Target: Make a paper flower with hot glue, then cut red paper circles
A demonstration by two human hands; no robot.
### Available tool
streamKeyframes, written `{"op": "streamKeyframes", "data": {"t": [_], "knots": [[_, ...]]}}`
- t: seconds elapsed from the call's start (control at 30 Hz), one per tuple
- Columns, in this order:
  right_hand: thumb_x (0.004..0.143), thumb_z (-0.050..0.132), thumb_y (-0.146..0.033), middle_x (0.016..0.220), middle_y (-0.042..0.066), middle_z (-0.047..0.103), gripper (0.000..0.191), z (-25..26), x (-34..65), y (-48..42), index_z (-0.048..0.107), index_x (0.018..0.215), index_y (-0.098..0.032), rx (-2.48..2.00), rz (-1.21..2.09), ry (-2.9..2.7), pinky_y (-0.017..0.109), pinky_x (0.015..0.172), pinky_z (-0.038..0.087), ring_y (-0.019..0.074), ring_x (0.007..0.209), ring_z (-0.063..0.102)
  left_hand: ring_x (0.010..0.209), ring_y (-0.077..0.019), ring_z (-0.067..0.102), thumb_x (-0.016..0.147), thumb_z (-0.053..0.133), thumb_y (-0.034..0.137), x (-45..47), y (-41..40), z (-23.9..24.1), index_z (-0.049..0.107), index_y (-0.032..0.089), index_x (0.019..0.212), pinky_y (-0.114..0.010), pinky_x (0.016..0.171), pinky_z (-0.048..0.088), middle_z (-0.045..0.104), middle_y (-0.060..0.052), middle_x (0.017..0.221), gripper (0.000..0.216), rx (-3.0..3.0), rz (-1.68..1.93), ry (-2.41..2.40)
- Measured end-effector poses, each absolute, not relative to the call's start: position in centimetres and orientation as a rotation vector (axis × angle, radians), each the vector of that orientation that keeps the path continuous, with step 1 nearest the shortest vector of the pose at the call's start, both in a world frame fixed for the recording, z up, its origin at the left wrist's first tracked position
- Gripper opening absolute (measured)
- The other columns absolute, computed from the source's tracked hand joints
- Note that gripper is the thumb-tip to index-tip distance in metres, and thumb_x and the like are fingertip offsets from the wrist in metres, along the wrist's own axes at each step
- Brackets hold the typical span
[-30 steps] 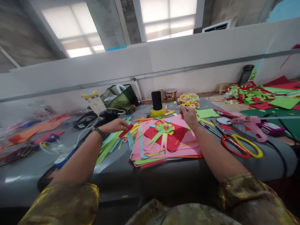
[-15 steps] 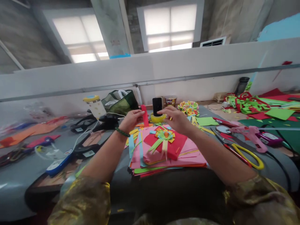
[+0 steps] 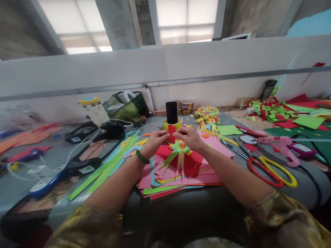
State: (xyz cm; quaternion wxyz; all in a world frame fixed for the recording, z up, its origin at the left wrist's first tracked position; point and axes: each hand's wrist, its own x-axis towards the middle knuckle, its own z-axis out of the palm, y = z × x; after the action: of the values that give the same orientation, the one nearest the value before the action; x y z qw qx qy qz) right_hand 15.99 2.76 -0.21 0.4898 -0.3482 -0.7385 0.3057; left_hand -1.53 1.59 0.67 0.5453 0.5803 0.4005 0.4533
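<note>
Between both hands a red paper strip (image 3: 171,132) is held upright. My left hand (image 3: 154,144), with a green bead bracelet (image 3: 142,157) at its wrist, pinches the strip's left side. On the other side my right hand (image 3: 190,137) has its fingers closed at the strip's right edge. Just below them lies a paper rosette (image 3: 180,146) in green, yellow, blue and orange, with hanging tails. It rests on red paper (image 3: 193,164) atop a stack of coloured sheets (image 3: 170,186). Behind the strip stands a phone (image 3: 171,112) by a yellow tape roll (image 3: 178,124).
Red and yellow handled scissors (image 3: 274,172) and a pink glue gun (image 3: 281,144) lie at right. Green strips (image 3: 108,165) lie left, near a blue power strip (image 3: 46,182). Finished paper flowers (image 3: 207,113) sit behind, beside a snack cup (image 3: 186,107).
My right hand has come down and in to the red strip, which my left hand has moved right and lower. Both hands now meet at it. The view has tilted down slightly.
</note>
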Motion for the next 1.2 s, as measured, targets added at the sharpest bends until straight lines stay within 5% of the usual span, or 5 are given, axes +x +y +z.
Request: {"op": "streamKeyframes", "data": {"t": [0.37, 0.57, 0.73, 0.93, 1.2], "knots": [[0.058, 0.072, -0.053, 0.052, -0.007, 0.044, 0.038, 0.0, 16.5, 3.1, 0.053, 0.056, -0.020, -0.946, 0.997, -1.640, 0.026, 0.052, 0.033, 0.0090, 0.053, 0.039, 0.059, -0.0134, 0.066, 0.067, 0.076, 0.033, -0.7, 1.0, 0.8, 0.072, 0.017, 0.068, -0.021, 0.059, 0.051, 0.068, 0.001, 0.062, 0.016, 1.575, 1.034, 0.970], [0.057, 0.073, -0.038, 0.060, -0.006, 0.054, 0.028, 0.2, 16.4, 2.8, 0.052, 0.064, -0.021, -0.807, 1.041, -1.530, 0.026, 0.057, 0.040, 0.0102, 0.058, 0.049, 0.060, -0.0153, 0.066, 0.068, 0.075, 0.031, -0.4, 0.6, 1.0, 0.066, 0.018, 0.058, -0.023, 0.060, 0.052, 0.066, -0.001, 0.059, 0.019, 1.608, 1.012, 0.971], [0.058, 0.072, -0.035, 0.060, -0.006, 0.054, 0.026, 0.2, 16.4, 2.8, 0.051, 0.067, -0.022, -0.789, 1.011, -1.535, 0.026, 0.057, 0.042, 0.0108, 0.058, 0.051, 0.066, -0.0175, 0.066, 0.066, 0.075, 0.038, -0.6, 0.3, 1.3, 0.070, 0.017, 0.068, -0.025, 0.062, 0.053, 0.069, -0.002, 0.068, 0.021, 1.583, 1.062, 0.991], [0.059, 0.070, -0.030, 0.064, -0.006, 0.056, 0.024, 0.0, 15.8, 2.2, 0.050, 0.068, -0.022, -0.832, 0.935, -1.599, 0.027, 0.061, 0.046, 0.0115, 0.061, 0.055, 0.055, -0.0103, 0.054, 0.062, 0.085, 0.039, -0.7, 0.6, 1.0, 0.066, 0.017, 0.063, -0.022, 0.053, 0.045, 0.060, 0.003, 0.058, 0.029, 1.587, 1.213, 1.007], [0.057, 0.077, -0.030, 0.054, -0.009, 0.059, 0.034, -0.3, 15.7, 2.1, 0.049, 0.074, -0.022, -0.889, 1.133, -1.595, 0.024, 0.052, 0.043, 0.0124, 0.053, 0.059, 0.055, -0.0107, 0.056, 0.053, 0.085, 0.057, -0.6, 0.8, 0.9, 0.061, 0.019, 0.063, -0.023, 0.057, 0.049, 0.059, 0.004, 0.056, 0.046, 1.446, 1.347, 0.998]]}}
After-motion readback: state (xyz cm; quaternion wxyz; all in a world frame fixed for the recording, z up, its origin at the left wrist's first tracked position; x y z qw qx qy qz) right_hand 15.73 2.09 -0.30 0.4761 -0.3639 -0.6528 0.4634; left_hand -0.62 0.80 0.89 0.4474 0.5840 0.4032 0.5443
